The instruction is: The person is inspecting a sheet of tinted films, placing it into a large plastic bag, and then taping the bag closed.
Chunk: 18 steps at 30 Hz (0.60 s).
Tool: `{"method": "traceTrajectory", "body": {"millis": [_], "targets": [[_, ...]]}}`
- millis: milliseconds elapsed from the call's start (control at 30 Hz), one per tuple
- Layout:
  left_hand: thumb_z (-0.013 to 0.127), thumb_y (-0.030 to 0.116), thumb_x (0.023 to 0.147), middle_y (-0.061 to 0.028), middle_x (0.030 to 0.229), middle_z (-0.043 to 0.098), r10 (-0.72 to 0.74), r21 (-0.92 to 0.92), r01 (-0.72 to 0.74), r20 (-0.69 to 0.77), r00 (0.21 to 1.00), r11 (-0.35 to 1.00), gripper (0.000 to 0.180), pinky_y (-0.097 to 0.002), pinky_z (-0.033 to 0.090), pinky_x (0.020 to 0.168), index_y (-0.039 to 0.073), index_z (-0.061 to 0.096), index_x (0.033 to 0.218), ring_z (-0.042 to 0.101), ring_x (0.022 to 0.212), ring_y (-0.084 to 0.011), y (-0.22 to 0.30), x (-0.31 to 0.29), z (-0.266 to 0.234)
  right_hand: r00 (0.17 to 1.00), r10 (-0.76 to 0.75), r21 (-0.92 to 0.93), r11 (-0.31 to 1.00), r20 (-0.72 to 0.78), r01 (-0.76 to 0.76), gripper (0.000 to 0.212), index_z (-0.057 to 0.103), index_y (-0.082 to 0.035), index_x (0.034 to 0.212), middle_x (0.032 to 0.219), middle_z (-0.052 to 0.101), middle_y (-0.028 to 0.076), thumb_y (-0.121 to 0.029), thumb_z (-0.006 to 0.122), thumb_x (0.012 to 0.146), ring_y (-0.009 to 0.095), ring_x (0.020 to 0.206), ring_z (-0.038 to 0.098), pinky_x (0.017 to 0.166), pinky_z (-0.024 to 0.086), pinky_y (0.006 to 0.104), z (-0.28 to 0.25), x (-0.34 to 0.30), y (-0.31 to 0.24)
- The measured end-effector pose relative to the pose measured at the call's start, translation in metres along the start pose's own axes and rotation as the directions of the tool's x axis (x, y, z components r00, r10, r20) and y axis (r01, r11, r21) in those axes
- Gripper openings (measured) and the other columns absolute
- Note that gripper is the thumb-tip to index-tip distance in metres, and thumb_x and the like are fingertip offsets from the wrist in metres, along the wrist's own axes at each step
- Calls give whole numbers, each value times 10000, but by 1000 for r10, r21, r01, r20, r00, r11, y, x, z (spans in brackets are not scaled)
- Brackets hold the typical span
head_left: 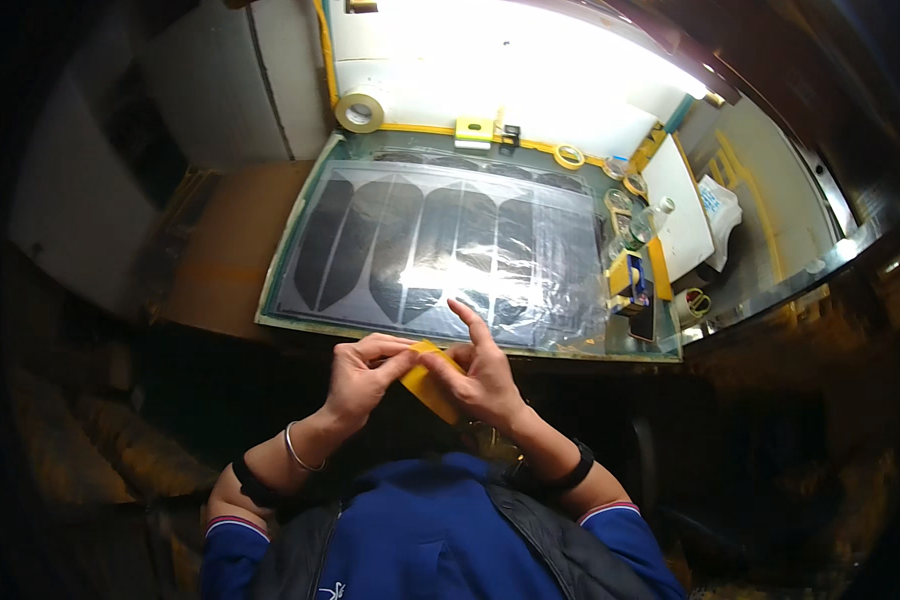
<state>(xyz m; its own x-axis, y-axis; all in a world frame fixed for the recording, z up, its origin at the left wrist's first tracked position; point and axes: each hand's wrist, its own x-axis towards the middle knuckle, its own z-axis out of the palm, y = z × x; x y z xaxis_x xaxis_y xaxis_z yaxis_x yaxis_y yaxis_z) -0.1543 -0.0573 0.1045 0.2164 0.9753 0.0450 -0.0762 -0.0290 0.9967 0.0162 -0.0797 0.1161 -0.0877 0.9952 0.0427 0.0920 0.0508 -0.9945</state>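
Note:
In front of my body, just off the near edge of the worktable (295, 322), I hold a flat yellow piece (433, 398) with both hands. Its exact kind cannot be made out. The thumb and fingers of my left hand (355, 382) pinch its upper left edge. My right hand (488, 385) grips it from the other side with the thumb on top, while the index finger points up and away. Beyond my hands, a shiny clear sheet (560, 235) lies over a film printed with dark pointed panels (395, 240).
Along the right side stand a tape dispenser (627, 285), a clear bottle (652, 222) and several tape rolls. At the back are a wide tape roll (360, 111), a yellow-and-white box (474, 133) and a yellow tape roll (568, 156). A brown board (225, 245) adjoins the table's left side.

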Motion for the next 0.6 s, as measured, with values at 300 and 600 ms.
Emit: {"method": "traceTrajectory", "body": {"millis": [300, 600], "targets": [[616, 50, 817, -36, 741, 628, -105, 51, 112, -111, 988, 992, 92, -204, 457, 628, -35, 629, 785, 566, 662, -75, -49, 18, -28, 888, 95, 3, 994, 450, -108, 434, 586, 7, 894, 741, 577, 16, -275, 801, 645, 89, 681, 537, 617, 445, 239, -3, 13, 53], [627, 83, 807, -1, 695, 597, -81, 69, 108, -314, 946, 992, 95, -207, 416, 582, 0, 627, 761, 506, 625, -49, -116, 52, -83, 949, -76, -782, 548, 305, 296, 506, 516, -49, 654, 653, 553, 128, -442, 811, 530, 306, 633, 538, 618, 444, 377, -71, 27, 51]]}}
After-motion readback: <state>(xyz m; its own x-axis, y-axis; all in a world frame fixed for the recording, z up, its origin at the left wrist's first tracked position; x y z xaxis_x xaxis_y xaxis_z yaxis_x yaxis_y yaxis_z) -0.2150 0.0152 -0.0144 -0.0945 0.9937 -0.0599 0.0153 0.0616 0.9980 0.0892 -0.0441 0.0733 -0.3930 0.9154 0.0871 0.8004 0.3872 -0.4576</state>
